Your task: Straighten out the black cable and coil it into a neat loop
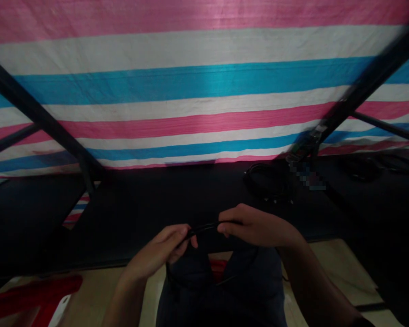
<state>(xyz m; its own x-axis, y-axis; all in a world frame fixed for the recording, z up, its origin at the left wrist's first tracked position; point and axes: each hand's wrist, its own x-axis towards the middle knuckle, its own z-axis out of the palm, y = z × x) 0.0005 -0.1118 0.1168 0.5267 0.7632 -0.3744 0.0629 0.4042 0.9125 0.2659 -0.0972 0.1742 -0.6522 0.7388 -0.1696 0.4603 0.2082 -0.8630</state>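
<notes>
A thin black cable (pixel 207 225) runs between my two hands, just over the near edge of the black tabletop. My left hand (pixel 168 245) is closed round it, thumb on top and fingertips showing beyond. At the other end of the short span, my right hand (pixel 247 225) pinches the cable between thumb and fingers. More of the cable seems to hang in a loop over my lap, dim against the dark trousers (pixel 191 290).
Coiled black cables (pixel 267 181) lie on the tabletop (pixel 150 195), with more coils (pixel 361 167) further right. Dark metal struts (pixel 47 113) slant up at either side. A striped sheet (pixel 204 86) hangs behind. Something red (pixel 34 293) stands on the floor at lower left.
</notes>
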